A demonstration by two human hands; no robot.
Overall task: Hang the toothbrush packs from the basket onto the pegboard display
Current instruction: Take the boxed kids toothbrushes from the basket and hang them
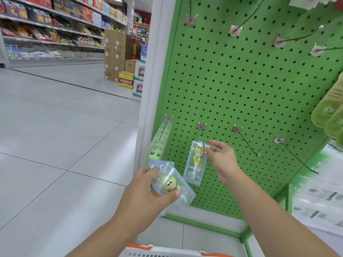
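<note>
My left hand (148,193) grips a small stack of clear toothbrush packs (171,186) with a green cartoon figure on top. My right hand (221,158) pinches the top of another pack (195,163), a yellow bear toothbrush, at the tip of the second lower hook (203,138) of the green pegboard (241,86). Several clear packs (159,141) hang on the leftmost lower hook. The white basket (163,252) with orange handles shows at the bottom edge.
Bare metal hooks (246,140) stick out to the right on the lower row and along the upper row. Green bottles (328,108) hang at the right edge. A white upright post borders the board on the left. Stacked cartons (118,54) stand across the tiled aisle.
</note>
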